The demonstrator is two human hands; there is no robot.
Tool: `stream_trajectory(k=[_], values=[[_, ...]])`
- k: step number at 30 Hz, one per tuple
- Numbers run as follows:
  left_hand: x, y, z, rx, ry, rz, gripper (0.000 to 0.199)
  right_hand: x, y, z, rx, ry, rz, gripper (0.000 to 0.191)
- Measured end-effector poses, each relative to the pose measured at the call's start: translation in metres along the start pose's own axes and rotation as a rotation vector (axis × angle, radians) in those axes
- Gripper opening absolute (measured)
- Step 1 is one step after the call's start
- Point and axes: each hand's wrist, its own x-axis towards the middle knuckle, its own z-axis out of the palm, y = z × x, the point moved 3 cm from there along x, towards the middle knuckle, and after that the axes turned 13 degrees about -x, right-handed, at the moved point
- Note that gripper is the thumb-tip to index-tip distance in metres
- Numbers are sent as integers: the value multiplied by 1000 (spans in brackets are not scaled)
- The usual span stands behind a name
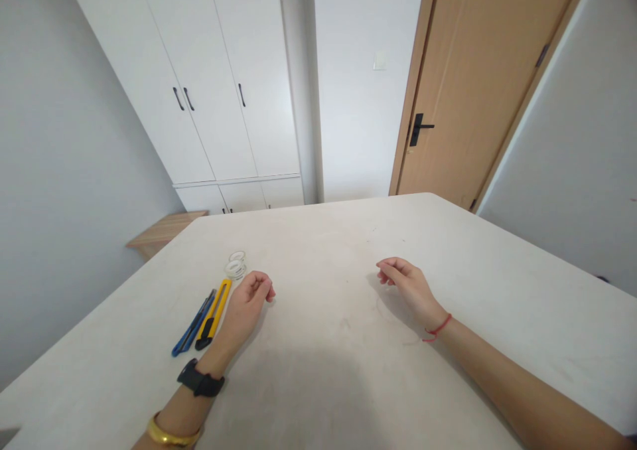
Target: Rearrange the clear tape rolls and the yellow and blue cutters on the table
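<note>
Yellow cutter [213, 314], blue cutter [194, 325], tape rolls [235, 265] lying left of left hand [250, 299], right hand [407, 285] resting well apart, both curling loosely, empty.

A smooth, matt, off-white top is shown by the table [318, 264], dulled by faint smudges. At eight o'clock, smooth plastic is seen on the yellow cutter [220, 302] and blue cutter [192, 330], and clear, glossy plastic on the tape rolls [235, 268]. At seven, polished, gold-coloured metal is seen on the bangle [172, 439], and a dark, matt finish on the watch [202, 379]. Thin red thread forms the cord [438, 328] at four. Wood grain is shown by the door [478, 72] at two and the shelf [166, 229] at nine.
</note>
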Motion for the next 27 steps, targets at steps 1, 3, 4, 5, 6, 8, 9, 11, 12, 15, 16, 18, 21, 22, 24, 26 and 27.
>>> stream_trajectory(k=[1,3,4,5,6,8,9,11,12,15,16,18,21,22,24,26,27], values=[[0,0,0,1,-2,-3,22,0,0,0,0,-1,-3,29],[0,0,0,1,-6,-10,22,0,1,0,-1,-1,-7,28],[0,0,0,0,-8,-13,22,1,1,1,-3,-2,-7,28],[0,0,0,-2,-7,-15,21,1,2,1,-5,-3,-7,27],[0,0,0,-3,-7,-17,21,1,2,1,-8,-4,-7,27],[-1,0,0,0,-7,-17,21,1,3,1,-11,-4,-8,27],[-1,0,0,5,-8,-16,21,1,3,1,-11,-3,-11,27],[-1,-1,0,14,-11,-12,21,1,2,1,-11,-2,-17,29],[0,-2,-1,17,-13,-8,21,2,2,1,-13,0,-18,30],[0,-3,-1,27,-16,2,21,2,3,0,-22,7,-27,34],[0,-4,-1,30,-15,6,21,2,3,0,-24,8,-30,34],[0,-4,-2,31,-12,9,20,2,3,0,-22,6,-36,34],[0,-4,-2,31,-15,9,19,2,4,0,-18,5,-36,32],[0,-4,-2,34,-17,8,19,2,4,0,-18,3,-34,32],[0,-4,-2,38,-21,7,19,2,4,0,-19,0,-29,31],[0,-5,-2,36,-21,4,19,3,4,0,-17,-3,-27,31],[0,-5,-2,35,-21,2,19,3,4,0,-15,-4,-27,31]])
